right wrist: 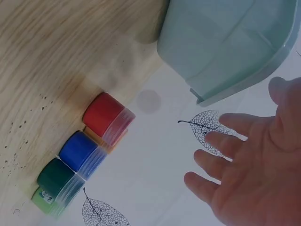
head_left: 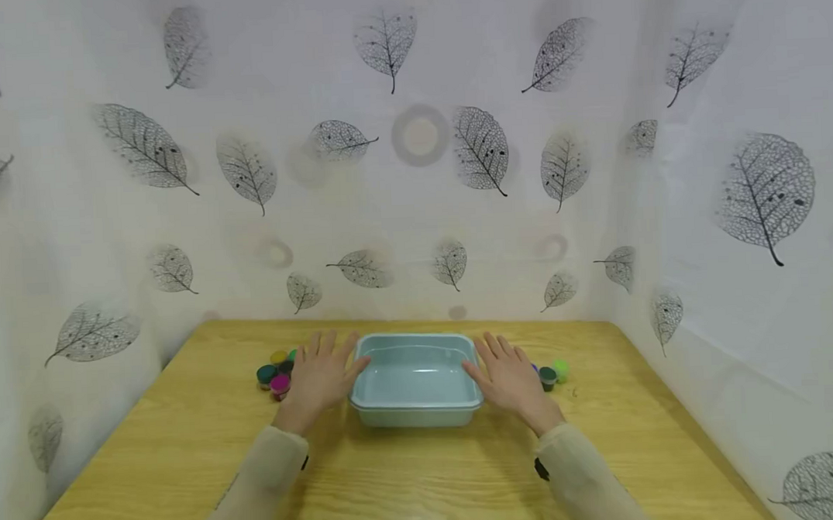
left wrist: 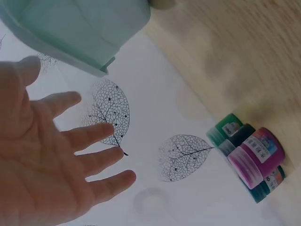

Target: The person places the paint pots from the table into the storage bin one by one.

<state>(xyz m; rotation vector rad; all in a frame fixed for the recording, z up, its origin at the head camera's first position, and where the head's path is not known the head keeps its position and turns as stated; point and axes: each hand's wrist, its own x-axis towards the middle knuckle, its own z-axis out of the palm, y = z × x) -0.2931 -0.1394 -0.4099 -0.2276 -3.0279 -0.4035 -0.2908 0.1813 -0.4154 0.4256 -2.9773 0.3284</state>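
Observation:
A pale blue-green plastic basin (head_left: 418, 417) stands on the wooden table between my two hands. My left hand (head_left: 320, 379) is spread at the basin's left side, fingers straight and holding nothing. On the other side my right hand (head_left: 508, 378) is likewise spread, its palm turned toward the basin. The left wrist view shows a magenta paint jar (left wrist: 267, 149) beside green and dark jars, beyond the left fingertips. In the right wrist view a red paint jar (right wrist: 102, 113), a blue jar (right wrist: 76, 149) and a dark green jar (right wrist: 55, 176) stand apart from the right hand.
The wooden table (head_left: 398, 486) meets a white curtain (head_left: 414, 206) printed with grey leaves at the back and sides. Paint jars sit in clusters left and right of the basin, including a teal jar (head_left: 266, 375) and a light green jar (head_left: 561, 371).

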